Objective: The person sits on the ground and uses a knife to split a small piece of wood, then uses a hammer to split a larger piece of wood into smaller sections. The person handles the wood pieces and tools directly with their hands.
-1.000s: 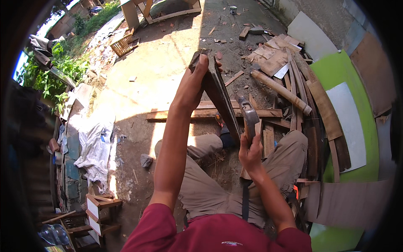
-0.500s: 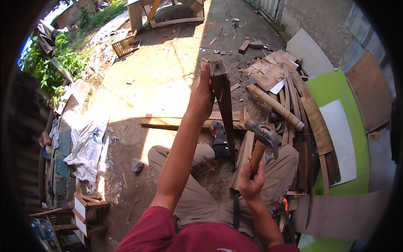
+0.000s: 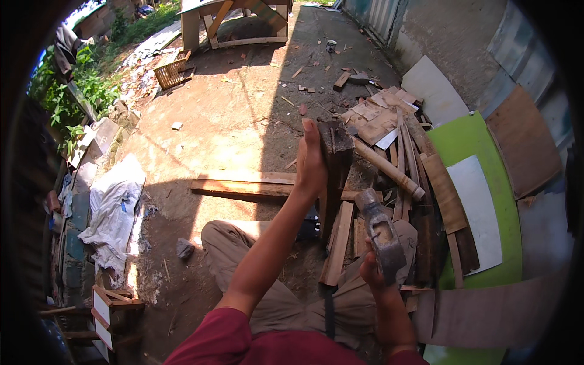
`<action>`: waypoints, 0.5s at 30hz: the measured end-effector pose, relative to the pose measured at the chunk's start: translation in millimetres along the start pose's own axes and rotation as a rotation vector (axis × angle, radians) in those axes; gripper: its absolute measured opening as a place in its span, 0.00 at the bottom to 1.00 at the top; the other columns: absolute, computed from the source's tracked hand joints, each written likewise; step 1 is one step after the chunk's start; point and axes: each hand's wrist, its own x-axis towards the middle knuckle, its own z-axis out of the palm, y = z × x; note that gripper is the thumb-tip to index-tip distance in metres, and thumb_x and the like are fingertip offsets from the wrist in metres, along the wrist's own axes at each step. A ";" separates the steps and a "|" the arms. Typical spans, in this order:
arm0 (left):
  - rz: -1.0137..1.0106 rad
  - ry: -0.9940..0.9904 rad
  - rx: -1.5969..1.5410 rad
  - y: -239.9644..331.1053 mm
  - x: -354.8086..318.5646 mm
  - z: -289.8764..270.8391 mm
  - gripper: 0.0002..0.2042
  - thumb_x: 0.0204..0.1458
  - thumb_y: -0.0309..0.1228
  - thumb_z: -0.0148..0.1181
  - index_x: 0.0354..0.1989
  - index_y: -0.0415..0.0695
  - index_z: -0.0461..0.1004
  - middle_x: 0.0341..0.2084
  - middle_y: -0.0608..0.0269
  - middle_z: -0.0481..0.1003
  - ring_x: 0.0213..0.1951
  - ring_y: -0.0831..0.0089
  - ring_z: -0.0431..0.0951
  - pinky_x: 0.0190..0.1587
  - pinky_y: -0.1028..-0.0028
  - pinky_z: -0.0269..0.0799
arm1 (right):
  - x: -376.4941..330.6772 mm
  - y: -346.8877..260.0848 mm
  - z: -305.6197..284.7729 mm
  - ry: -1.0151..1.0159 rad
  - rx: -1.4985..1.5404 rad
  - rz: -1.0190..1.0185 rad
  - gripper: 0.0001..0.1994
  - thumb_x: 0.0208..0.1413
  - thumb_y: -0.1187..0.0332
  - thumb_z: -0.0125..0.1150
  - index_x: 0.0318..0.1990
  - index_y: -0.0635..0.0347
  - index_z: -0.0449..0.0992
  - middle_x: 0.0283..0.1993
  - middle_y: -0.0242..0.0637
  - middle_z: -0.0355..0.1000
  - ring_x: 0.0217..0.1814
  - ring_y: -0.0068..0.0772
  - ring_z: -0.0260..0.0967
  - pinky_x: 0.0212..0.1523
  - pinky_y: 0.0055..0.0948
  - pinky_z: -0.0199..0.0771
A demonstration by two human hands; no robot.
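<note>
My left hand [image 3: 312, 159] is wrapped round the upper end of a dark wooden beam [image 3: 336, 159], with the thumb pointing up along its edge. The beam stands roughly upright between my legs, its lower end partly hidden behind my forearm and other wood. What looks like a nail shows at its top. To the right, my right hand [image 3: 372, 271] grips a claw hammer [image 3: 383, 240] by its handle. The hammer's metal head faces up towards me, beside the beam and apart from it, and hides most of the handle.
Planks [image 3: 243, 185] lie across the ground ahead of my legs. At right are a bamboo pole [image 3: 392, 170], scrap wood and a green panel [image 3: 486, 176]. A white cloth [image 3: 115, 213] and a stone [image 3: 185, 248] lie at left. A wooden frame [image 3: 249, 42] stands far ahead.
The hammer has tipped so its head now points towards me and covers its handle. The beam's top and my left hand sit lower in the picture, and the view has shifted slightly.
</note>
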 end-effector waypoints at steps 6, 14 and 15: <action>-0.026 -0.032 -0.027 4.6 -21.2 17.7 0.40 0.67 0.63 0.26 0.46 0.35 0.74 0.35 0.60 0.78 0.37 0.75 0.78 0.43 0.74 0.74 | 45.3 -19.5 -40.9 -0.052 0.268 0.272 0.16 0.66 0.61 0.58 0.49 0.66 0.72 0.30 0.34 0.73 0.27 0.25 0.71 0.29 0.24 0.70; -0.006 -0.371 -0.094 15.1 -39.3 13.3 0.28 0.58 0.37 0.69 0.60 0.39 0.62 0.44 0.62 0.76 0.50 0.77 0.74 0.54 0.74 0.71 | 45.6 -49.4 -49.1 0.015 0.391 0.547 0.13 0.68 0.61 0.58 0.49 0.62 0.70 0.26 0.25 0.66 0.25 0.09 0.59 0.26 0.16 0.60; -0.009 -0.351 -0.086 15.7 -40.8 16.4 0.27 0.56 0.35 0.70 0.58 0.40 0.62 0.44 0.63 0.76 0.49 0.78 0.74 0.53 0.75 0.71 | 44.8 -51.0 -48.2 0.032 0.446 0.541 0.15 0.68 0.59 0.57 0.49 0.63 0.70 0.27 0.26 0.66 0.24 0.10 0.59 0.25 0.16 0.59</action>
